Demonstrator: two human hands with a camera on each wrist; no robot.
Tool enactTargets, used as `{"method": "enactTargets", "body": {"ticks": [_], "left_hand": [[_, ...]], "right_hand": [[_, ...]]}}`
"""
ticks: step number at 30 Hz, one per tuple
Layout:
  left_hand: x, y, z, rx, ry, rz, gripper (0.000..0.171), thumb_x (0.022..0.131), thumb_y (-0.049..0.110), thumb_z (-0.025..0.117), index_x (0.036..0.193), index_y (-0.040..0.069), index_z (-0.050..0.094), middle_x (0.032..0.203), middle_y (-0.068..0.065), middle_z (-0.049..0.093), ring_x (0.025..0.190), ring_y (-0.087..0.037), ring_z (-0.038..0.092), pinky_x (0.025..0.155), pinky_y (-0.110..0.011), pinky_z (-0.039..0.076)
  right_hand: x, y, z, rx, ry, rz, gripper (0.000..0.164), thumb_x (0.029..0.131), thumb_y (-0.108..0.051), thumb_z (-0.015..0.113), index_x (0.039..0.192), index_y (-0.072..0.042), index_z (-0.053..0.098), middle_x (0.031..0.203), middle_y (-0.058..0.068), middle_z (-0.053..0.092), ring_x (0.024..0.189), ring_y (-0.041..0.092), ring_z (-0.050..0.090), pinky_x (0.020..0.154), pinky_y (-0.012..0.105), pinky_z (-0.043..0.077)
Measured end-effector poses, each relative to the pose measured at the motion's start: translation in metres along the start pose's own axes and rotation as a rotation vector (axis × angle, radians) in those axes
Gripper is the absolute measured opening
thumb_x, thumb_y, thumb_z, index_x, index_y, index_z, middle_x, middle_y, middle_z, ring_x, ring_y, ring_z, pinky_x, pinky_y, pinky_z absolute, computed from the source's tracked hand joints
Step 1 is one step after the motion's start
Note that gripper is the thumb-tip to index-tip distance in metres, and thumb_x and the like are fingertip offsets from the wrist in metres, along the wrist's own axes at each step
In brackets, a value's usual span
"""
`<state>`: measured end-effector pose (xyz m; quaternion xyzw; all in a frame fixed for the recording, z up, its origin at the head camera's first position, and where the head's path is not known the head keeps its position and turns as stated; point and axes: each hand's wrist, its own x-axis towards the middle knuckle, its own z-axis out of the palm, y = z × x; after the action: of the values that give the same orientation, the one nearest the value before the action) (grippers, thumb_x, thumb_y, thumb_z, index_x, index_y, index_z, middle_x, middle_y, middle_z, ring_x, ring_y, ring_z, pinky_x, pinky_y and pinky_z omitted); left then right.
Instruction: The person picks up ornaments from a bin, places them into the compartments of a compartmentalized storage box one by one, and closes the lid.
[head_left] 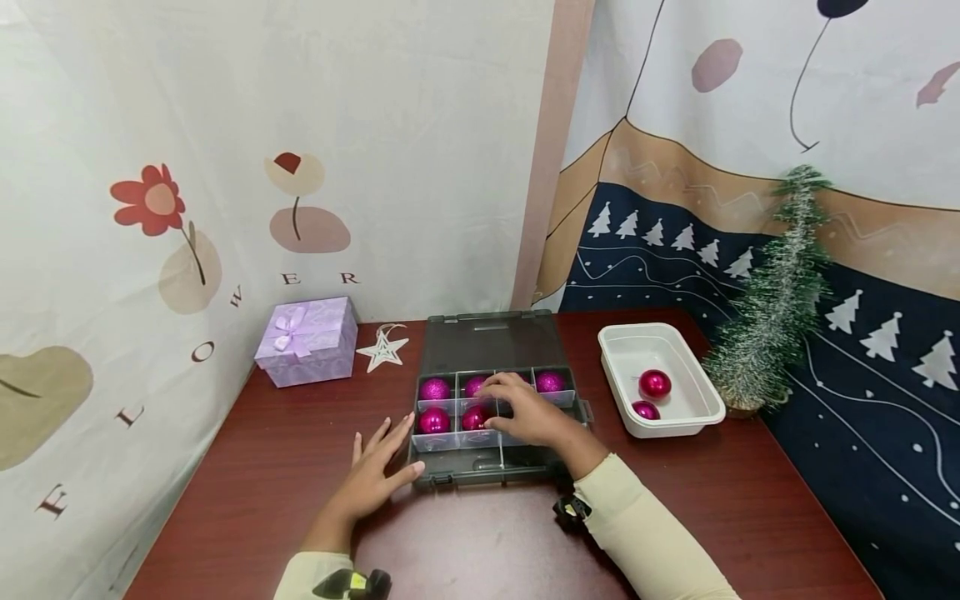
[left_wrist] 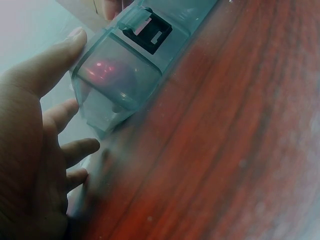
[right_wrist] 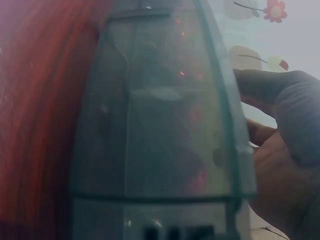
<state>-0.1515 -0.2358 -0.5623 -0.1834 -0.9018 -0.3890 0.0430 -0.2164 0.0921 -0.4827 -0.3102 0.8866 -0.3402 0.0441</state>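
Observation:
A dark see-through divided box (head_left: 491,346) lies with its lid folded back. Glittery magenta baubles, such as the one at the back right (head_left: 551,382), sit in its back compartments. In front of them are a shiny bauble (head_left: 433,420) on the left and a second shiny bauble (head_left: 474,417) beside it. My right hand (head_left: 528,414) reaches over the box from the right, thumb and fingertips curved about that second bauble. Along the box's left edge, my left hand (head_left: 371,479) rests with fingers spread. The wrist views show the box's clear wall (left_wrist: 120,75) from outside.
Right of the box stands a white tub (head_left: 615,400) with two shiny baubles (head_left: 655,384) in it. Behind the tub rises a frosted small Christmas tree (head_left: 780,292). At the back left are a lilac gift box (head_left: 315,362) and a white star ornament (head_left: 383,351).

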Motion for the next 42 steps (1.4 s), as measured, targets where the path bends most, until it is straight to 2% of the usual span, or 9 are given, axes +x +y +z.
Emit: {"method": "enactTargets", "body": {"ticks": [6, 17, 19, 22, 26, 29, 37, 39, 42], "left_hand": [[0.001, 0.005, -0.003, 0.029, -0.051, -0.053, 0.084, 0.099, 0.044, 0.074, 0.172, 0.021, 0.038, 0.175, -0.010, 0.043, 0.164, -0.056, 0.026, 0.124, -0.086, -0.010], [0.001, 0.004, -0.002, 0.030, -0.056, -0.062, 0.084, 0.100, 0.045, 0.073, 0.172, 0.022, 0.037, 0.176, -0.009, 0.042, 0.165, -0.055, 0.025, 0.124, -0.086, -0.011], [0.001, 0.004, -0.002, 0.029, -0.053, -0.061, 0.084, 0.100, 0.045, 0.073, 0.172, 0.023, 0.037, 0.176, -0.009, 0.042, 0.165, -0.055, 0.025, 0.124, -0.086, -0.011], [0.001, 0.003, -0.002, 0.033, -0.051, -0.059, 0.084, 0.100, 0.046, 0.073, 0.172, 0.024, 0.037, 0.176, -0.008, 0.043, 0.165, -0.055, 0.025, 0.124, -0.086, -0.011], [0.001, 0.003, -0.002, 0.037, -0.050, -0.055, 0.083, 0.100, 0.046, 0.073, 0.172, 0.024, 0.037, 0.176, -0.008, 0.043, 0.164, -0.055, 0.026, 0.124, -0.086, -0.010], [0.000, 0.003, -0.002, 0.033, -0.049, -0.053, 0.083, 0.100, 0.045, 0.073, 0.172, 0.023, 0.037, 0.176, -0.009, 0.042, 0.164, -0.056, 0.025, 0.124, -0.086, -0.010], [0.000, 0.006, -0.002, 0.014, -0.056, -0.067, 0.084, 0.099, 0.045, 0.073, 0.172, 0.022, 0.038, 0.176, -0.010, 0.042, 0.165, -0.055, 0.025, 0.125, -0.085, -0.012], [0.000, 0.007, -0.003, 0.014, -0.056, -0.068, 0.084, 0.099, 0.045, 0.074, 0.172, 0.022, 0.038, 0.176, -0.009, 0.042, 0.165, -0.055, 0.025, 0.125, -0.085, -0.012], [0.000, 0.006, -0.003, 0.017, -0.054, -0.068, 0.084, 0.100, 0.044, 0.073, 0.172, 0.022, 0.038, 0.176, -0.009, 0.042, 0.165, -0.055, 0.025, 0.125, -0.085, -0.011]], "right_hand": [[-0.008, 0.003, -0.015, 0.003, 0.046, -0.001, 0.046, 0.099, -0.013, 0.082, 0.143, -0.006, 0.070, 0.150, 0.014, 0.061, 0.146, 0.038, 0.054, 0.119, 0.064, 0.050], [-0.036, 0.025, -0.051, 0.042, 0.232, -0.046, 0.042, 0.093, -0.005, 0.085, 0.133, -0.004, 0.075, 0.141, 0.013, 0.067, 0.135, 0.036, 0.064, 0.114, 0.059, 0.056], [-0.040, 0.029, -0.057, 0.041, 0.259, -0.048, 0.042, 0.092, -0.005, 0.086, 0.133, -0.004, 0.075, 0.140, 0.013, 0.068, 0.133, 0.035, 0.066, 0.113, 0.054, 0.057], [-0.045, 0.034, -0.066, 0.062, 0.285, -0.042, 0.041, 0.092, -0.004, 0.086, 0.132, -0.006, 0.076, 0.139, 0.013, 0.069, 0.124, 0.036, 0.067, 0.097, 0.049, 0.063], [-0.055, 0.039, -0.075, 0.086, 0.300, -0.021, 0.041, 0.093, -0.005, 0.085, 0.133, -0.008, 0.075, 0.140, 0.014, 0.067, 0.127, 0.038, 0.064, 0.102, 0.055, 0.062], [-0.062, 0.043, -0.082, 0.086, 0.312, 0.002, 0.040, 0.094, -0.006, 0.085, 0.133, -0.008, 0.075, 0.141, 0.015, 0.067, 0.138, 0.039, 0.061, 0.119, 0.064, 0.051], [-0.082, 0.063, -0.100, 0.086, 0.371, 0.046, 0.037, 0.097, -0.007, 0.082, 0.134, -0.004, 0.074, 0.144, 0.021, 0.064, 0.141, 0.044, 0.056, 0.121, 0.072, 0.044], [-0.088, 0.070, -0.105, 0.084, 0.397, 0.048, 0.037, 0.098, -0.006, 0.081, 0.134, -0.002, 0.073, 0.145, 0.022, 0.064, 0.142, 0.044, 0.056, 0.120, 0.070, 0.046], [-0.096, 0.078, -0.112, 0.063, 0.433, 0.053, 0.037, 0.098, -0.005, 0.080, 0.134, -0.001, 0.073, 0.145, 0.021, 0.065, 0.140, 0.039, 0.058, 0.120, 0.045, 0.052]]}}
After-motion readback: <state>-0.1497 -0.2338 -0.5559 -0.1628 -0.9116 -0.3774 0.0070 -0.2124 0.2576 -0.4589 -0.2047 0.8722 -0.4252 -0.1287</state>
